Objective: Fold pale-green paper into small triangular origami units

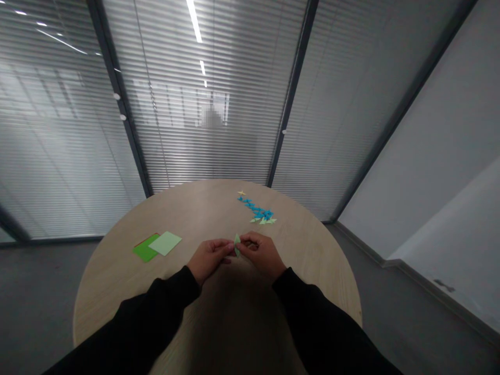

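Paper lies at about nine o'clock from the hands on a round wood-grain table point(203, 208): a pale green sheet point(165, 243) overlaps a darker green sheet point(144, 249), with a thin orange edge showing beneath. The left hand point(209, 259), reaching out of a black sleeve point(156, 307), is closed in a pinch on a small folded pale green paper piece point(236, 245), which stands near-upright at twelve o'clock from the left wrist. The right hand point(261, 254), also closed, grips the same piece from the other side, and its fingers point(247, 240) hide most of the folds.

Further right, around one o'clock from the hands, a loose trail of folded blue paper pieces point(255, 211) runs toward a small yellow paper star point(241, 192), with pale green triangles point(262, 220) at its near end. (Their edges are too small to read.) If either pinch eased, the thin piece could slip or spring open, and a dropped piece or a stray sweep of the right sleeve could scatter that loose trail.
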A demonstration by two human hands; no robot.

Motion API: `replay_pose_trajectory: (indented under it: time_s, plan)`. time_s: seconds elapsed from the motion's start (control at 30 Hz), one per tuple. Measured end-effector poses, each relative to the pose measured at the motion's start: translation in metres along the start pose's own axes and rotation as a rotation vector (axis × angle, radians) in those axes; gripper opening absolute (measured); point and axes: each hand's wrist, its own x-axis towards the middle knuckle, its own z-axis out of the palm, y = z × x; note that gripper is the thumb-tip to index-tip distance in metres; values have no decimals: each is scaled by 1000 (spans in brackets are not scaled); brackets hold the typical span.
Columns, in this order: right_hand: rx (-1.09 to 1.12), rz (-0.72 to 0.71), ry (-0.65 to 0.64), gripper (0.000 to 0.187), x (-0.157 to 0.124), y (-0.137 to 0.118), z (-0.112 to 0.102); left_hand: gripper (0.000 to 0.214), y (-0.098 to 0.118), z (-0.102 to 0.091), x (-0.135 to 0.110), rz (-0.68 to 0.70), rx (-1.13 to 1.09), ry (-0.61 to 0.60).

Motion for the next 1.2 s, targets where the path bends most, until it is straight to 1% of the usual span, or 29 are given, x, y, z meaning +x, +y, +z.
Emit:
replay_pose_trajectory:
  time_s: [0.13,0.27,0.43,0.53,0.63,0.73,0.8,1.0,1.13,1.2]
  plan:
    - [-65,-19,13,14,0,1,1,40,0,1,0,-3,4,-5]
    - [-126,-89,32,11,-2,-3,2,39,-4,1,1,1,23,2]
    - [-129,-111,5,10,-3,-6,1,37,-7,-1,1,28,63,27]
    - [-95,-97,-12,12,-2,-3,2,36,-5,-1,1,32,74,37]
    - [-20,-47,-8,14,-2,-1,4,37,-4,0,1,45,64,19]
    - [28,11,34,20,-3,0,6,41,-5,-1,3,33,28,-22]
    - [27,22,61,20,-3,-1,7,43,-6,-2,4,24,25,-40]
    - [105,42,51,20,-3,1,11,43,-10,-2,5,65,74,3]
    - [125,65,64,21,-3,4,12,43,-8,0,4,82,93,23]
    - [172,69,41,21,-3,4,12,44,-7,0,4,93,105,36]
